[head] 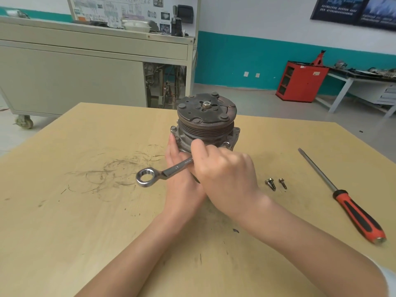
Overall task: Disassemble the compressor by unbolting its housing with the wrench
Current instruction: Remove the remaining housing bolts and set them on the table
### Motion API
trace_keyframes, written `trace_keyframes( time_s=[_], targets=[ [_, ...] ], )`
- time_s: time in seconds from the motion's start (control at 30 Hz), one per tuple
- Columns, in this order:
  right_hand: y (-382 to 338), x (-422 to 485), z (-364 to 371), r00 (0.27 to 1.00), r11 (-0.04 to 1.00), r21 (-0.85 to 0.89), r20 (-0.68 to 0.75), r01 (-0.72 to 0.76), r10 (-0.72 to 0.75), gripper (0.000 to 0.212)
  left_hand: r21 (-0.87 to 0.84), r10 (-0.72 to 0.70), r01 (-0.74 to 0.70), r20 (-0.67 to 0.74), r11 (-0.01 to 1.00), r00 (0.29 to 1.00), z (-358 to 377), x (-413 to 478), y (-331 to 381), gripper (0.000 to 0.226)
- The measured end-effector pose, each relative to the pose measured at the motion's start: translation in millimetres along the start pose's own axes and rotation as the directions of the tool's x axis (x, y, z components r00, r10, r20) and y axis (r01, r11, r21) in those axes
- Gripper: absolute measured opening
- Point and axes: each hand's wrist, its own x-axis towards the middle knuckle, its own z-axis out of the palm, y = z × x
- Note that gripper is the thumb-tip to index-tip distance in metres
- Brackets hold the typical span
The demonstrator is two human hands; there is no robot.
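As the left hand (179, 185) presses flat against the compressor (206, 120), the right hand (225, 174) grips the wrench (172, 169).

The compressor (206, 123) is dull, grimy metal with a brownish tarnished pulley face, the wrench (162, 173) glossy polished steel, the two loose bolts (270, 183) dark matt metal, the screwdriver (341, 195) a smooth grey metal shaft with a red-and-black plastic handle, and the table (85, 211) pale matt wood smudged with dark marks.
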Motion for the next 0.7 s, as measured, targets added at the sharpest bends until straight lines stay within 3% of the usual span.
trace_keyframes(
  time_s=[0.1,0.2,0.3,0.37,0.43,0.5,0.53,0.57,0.7],
  targets=[
    [-4.0,-10.5,-1.1,1.0,0.999,0.047,-0.004,-0.018,0.018,0.062,0.004,-0.06,0.06,0.042,0.998,0.997,-1.9,1.8,1.4,0.081],
    [6.9,-21.0,-2.6,1.0,0.993,0.112,-0.017,0.021,-0.02,0.035,-0.096,-0.114,0.109,-0.041,0.989,0.993,-3.5,6.0,13.5,0.082],
    [31.6,-34.6,-3.3,0.999,0.896,0.443,-0.025,-0.019,0.033,0.023,-0.171,-0.056,0.043,-0.074,0.984,0.996,-6.8,-1.0,17.2,0.106],
    [51.9,-46.7,-4.5,0.975,0.669,0.714,0.091,-0.207,0.204,0.02,-0.147,-0.013,0.004,-0.064,0.989,0.998,-6.4,-5.6,11.4,0.118],
    [77.8,-54.3,1.6,0.875,0.202,0.869,0.388,-0.452,0.289,0.017,-0.138,0.007,-0.017,-0.075,0.99,0.997,-3.6,-5.3,5.2,0.121],
    [109.1,-50.9,18.3,0.769,-0.257,0.774,0.623,-0.579,0.143,0.017,-0.131,0.018,-0.03,-0.091,0.991,0.996,-2.4,-4.0,4.6,0.119],
    [124.2,-45.9,29.9,0.734,-0.383,0.686,0.679,-0.619,0.03,0.012,-0.131,0.02,-0.032,-0.093,0.991,0.995,-2.0,-3.7,4.6,0.118],
    [136.2,-38.2,41.7,0.707,-0.44,0.61,0.702,-0.659,-0.086,0.008,-0.136,0.022,-0.035,-0.09,0.99,0.996,-1.2,-4.0,3.4,0.118],
    [156.8,-14.6,90.1,0.618,-0.479,0.42,0.678,-0.77,-0.399,0.015,-0.144,0.04,-0.053,-0.092,0.988,0.995,-1.1,-4.1,0.0,0.12]
  ],
)
